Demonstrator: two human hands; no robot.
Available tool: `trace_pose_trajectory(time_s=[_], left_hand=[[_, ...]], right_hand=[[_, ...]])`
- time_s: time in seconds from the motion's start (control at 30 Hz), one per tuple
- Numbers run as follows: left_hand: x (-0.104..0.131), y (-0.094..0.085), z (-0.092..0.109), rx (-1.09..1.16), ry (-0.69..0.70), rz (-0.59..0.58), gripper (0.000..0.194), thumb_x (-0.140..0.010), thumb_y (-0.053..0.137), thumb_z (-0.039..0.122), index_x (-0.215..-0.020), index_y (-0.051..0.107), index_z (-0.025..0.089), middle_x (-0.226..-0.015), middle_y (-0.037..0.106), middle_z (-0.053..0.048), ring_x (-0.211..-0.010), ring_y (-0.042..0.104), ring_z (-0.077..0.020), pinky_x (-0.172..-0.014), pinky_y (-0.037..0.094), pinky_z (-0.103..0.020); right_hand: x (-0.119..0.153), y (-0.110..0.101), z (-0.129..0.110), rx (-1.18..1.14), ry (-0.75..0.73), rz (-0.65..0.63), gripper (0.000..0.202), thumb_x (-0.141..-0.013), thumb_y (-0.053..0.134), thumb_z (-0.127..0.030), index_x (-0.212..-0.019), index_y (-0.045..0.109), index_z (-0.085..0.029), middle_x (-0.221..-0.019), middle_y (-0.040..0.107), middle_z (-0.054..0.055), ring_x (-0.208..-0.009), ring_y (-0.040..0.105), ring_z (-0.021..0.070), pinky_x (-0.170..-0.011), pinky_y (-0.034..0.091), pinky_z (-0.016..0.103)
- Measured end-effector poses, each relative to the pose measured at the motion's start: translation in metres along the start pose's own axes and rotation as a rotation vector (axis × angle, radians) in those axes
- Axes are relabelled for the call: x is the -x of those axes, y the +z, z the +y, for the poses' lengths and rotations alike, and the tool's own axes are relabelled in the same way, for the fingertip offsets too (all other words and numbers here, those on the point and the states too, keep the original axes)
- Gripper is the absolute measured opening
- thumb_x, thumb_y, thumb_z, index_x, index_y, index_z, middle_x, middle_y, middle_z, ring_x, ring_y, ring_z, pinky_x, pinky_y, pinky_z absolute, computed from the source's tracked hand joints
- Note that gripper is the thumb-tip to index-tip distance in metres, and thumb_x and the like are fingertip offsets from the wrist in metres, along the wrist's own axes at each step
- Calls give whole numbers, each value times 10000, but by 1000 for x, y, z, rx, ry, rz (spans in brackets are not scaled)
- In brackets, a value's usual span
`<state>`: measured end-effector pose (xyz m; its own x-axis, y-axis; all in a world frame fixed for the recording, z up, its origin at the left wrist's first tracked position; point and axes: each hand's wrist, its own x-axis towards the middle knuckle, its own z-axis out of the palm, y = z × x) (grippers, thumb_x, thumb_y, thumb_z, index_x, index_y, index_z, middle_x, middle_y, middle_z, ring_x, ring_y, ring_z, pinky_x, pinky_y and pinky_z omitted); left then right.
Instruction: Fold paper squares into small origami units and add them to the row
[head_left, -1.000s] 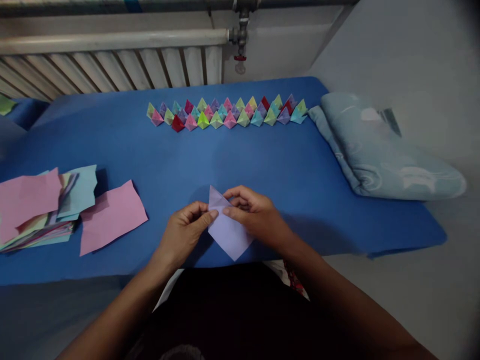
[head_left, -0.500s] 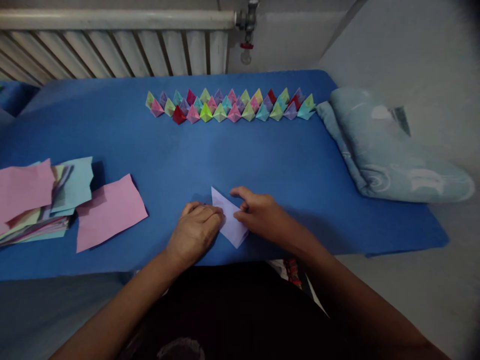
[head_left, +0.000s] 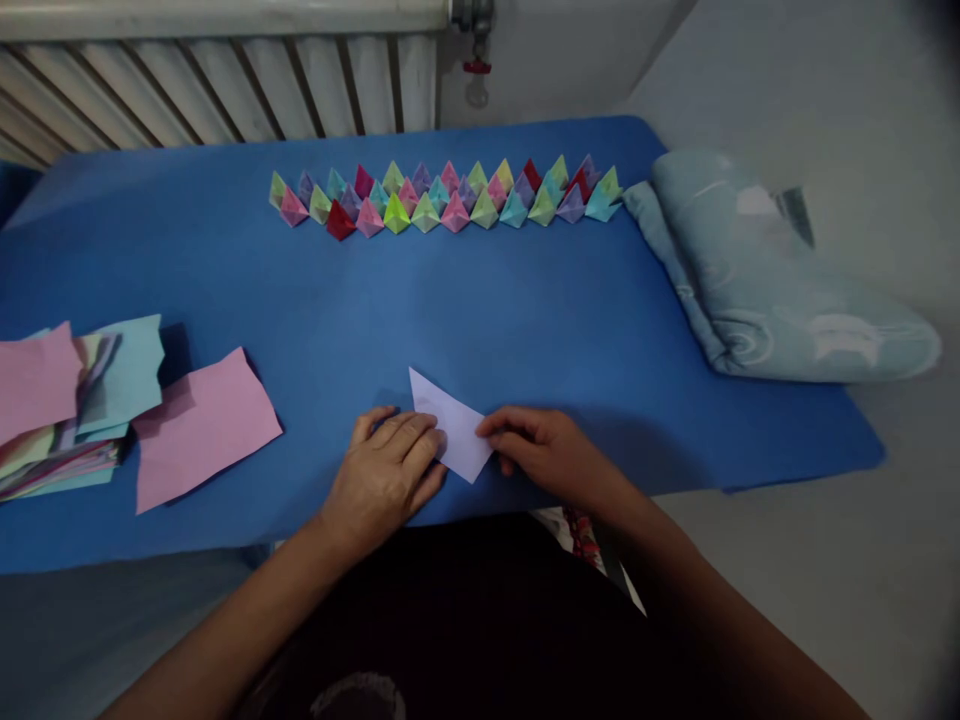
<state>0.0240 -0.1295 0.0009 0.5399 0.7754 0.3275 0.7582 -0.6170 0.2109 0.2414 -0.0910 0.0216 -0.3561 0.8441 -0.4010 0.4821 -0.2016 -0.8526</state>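
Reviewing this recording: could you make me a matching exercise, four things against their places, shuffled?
1. lavender paper
2. folded cloth
3. folded paper pieces
4. loose pink sheet

A. right end of the blue surface
B. beside the mixed paper stack
C. under the left hand, touching the right hand
D. in rows near the far edge

Pairs: 1-C, 2-A, 3-D, 4-B

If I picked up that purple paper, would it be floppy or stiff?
The purple paper is probably very light, since it looks thin. It may be a bit stiffer than the loose pink sheet, because it seems folded. If pushed, it would likely slide rather than roll, as it looks flat on the blue surface.
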Motion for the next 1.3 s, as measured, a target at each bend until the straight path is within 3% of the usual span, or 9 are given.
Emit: trace_pose_trajectory(time_s=[0.07, 0.17, 0.27, 0.37, 0.7, 1.3], left_hand=[[0, 2, 2, -44, 3, 21, 145, -909, 542, 192, -1034, 613, 173, -1107, 700, -103, -1008, 658, -228, -959, 408, -445], [0, 4, 4, -77, 10, 45, 133, -913, 539, 170, -1014, 625, 179, -1099, 704, -98, -991, 664, -219, -940, 421, -438], [0, 5, 5, -86, 6, 65, 128, -913, 539, 155, -994, 636, 176, -1090, 708, -98, -979, 667, -215, -928, 431, -433], [0, 7, 5, -83, -13, 83, 129, -911, 540, 150, -982, 645, 173, -1089, 710, -97, -975, 665, -222, -916, 440, -434], [-11, 4, 16, -52, -116, 111, 66, -891, 575, 151, -883, 640, 150, -1017, 723, -88, -920, 664, -232, -893, 439, -427], [-18, 7, 18, -56, -264, 78, 110, -895, 563, 178, -814, 623, 135, -969, 683, -97, -869, 593, -229, -812, 418, -403]], right_hand=[[5, -1, 3, 55, -48, 27, 204, -854, 488, -207, -890, 689, -197, -582, 592, -39, -556, 566, 116, -539, 431, 230], [13, -2, 8, 256, -215, 123, 237, -840, 499, -151, -966, 691, -206, -825, 675, 19, -750, 628, 153, -705, 498, 298], [18, 1, 14, 482, -388, 216, 305, -822, 532, -107, -1064, 681, -217, -1049, 642, 76, -947, 609, 205, -840, 494, 376], [14, 4, 20, 582, -486, 271, 233, -863, 538, -130, -1012, 703, -199, -1110, 617, 111, -1027, 578, 239, -885, 482, 407], [1, -3, 25, 520, -489, 339, 112, -887, 583, -171, -841, 685, -170, -1063, 657, 99, -1005, 597, 234, -896, 457, 411], [-2, -1, 22, 475, -409, 371, 108, -864, 592, -177, -777, 656, -178, -1040, 661, 83, -970, 578, 233, -844, 472, 404]])
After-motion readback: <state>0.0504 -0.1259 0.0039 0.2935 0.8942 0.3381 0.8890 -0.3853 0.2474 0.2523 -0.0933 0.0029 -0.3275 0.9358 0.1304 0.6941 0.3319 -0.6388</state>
